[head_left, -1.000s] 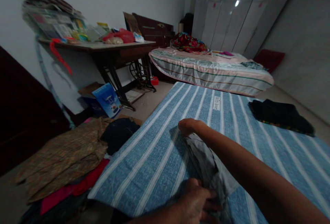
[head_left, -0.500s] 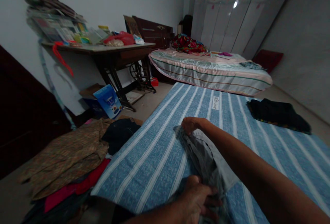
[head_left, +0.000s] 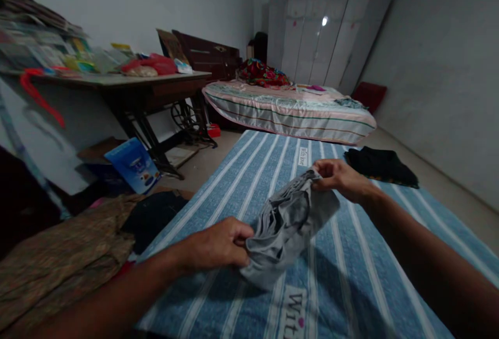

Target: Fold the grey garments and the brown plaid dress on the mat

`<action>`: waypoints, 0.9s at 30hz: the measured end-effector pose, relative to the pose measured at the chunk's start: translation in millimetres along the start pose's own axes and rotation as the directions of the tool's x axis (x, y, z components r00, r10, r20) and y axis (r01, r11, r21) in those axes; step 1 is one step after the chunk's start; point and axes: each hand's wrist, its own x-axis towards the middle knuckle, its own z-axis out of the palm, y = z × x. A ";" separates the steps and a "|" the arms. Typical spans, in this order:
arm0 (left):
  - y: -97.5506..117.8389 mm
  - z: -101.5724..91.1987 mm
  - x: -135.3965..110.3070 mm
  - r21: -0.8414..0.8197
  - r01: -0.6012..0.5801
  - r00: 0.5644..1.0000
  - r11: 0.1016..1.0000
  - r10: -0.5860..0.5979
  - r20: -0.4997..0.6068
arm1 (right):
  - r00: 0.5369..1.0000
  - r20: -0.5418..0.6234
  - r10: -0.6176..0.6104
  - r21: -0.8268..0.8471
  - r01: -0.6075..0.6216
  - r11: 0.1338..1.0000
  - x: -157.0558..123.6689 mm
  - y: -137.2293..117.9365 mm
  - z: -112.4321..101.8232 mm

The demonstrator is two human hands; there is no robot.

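A grey folded garment (head_left: 286, 219) hangs between my two hands, just above a bed with a blue and white striped sheet (head_left: 234, 193). My left hand (head_left: 230, 243) pinches its near left end, thumb and fingers closed on the cloth. At the far right end, my right hand (head_left: 337, 178) grips the gathered top edge. The cloth is bunched in several layers along its upper side, and its lower part droops. What kind of garment it is, I cannot make out.
Folded black cloth (head_left: 382, 166) lies at the bed's right edge. Piled clothes (head_left: 78, 256) are on the left. Beyond stand a sewing-machine table (head_left: 156, 81), a blue box (head_left: 134, 165) and a second bed (head_left: 288, 107) before a wardrobe (head_left: 312, 37).
The grey garment has been lifted off the sheet and is stretched between both hands. My left hand moved up and left, my right hand to the right. The view has turned right.
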 end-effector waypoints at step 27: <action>-68.4 -40.2 86.1 -0.203 0.247 0.905 0.947 -0.301 -0.302 | 0.685 -0.537 0.492 0.291 -0.396 0.871 -54.1 147.5 43.2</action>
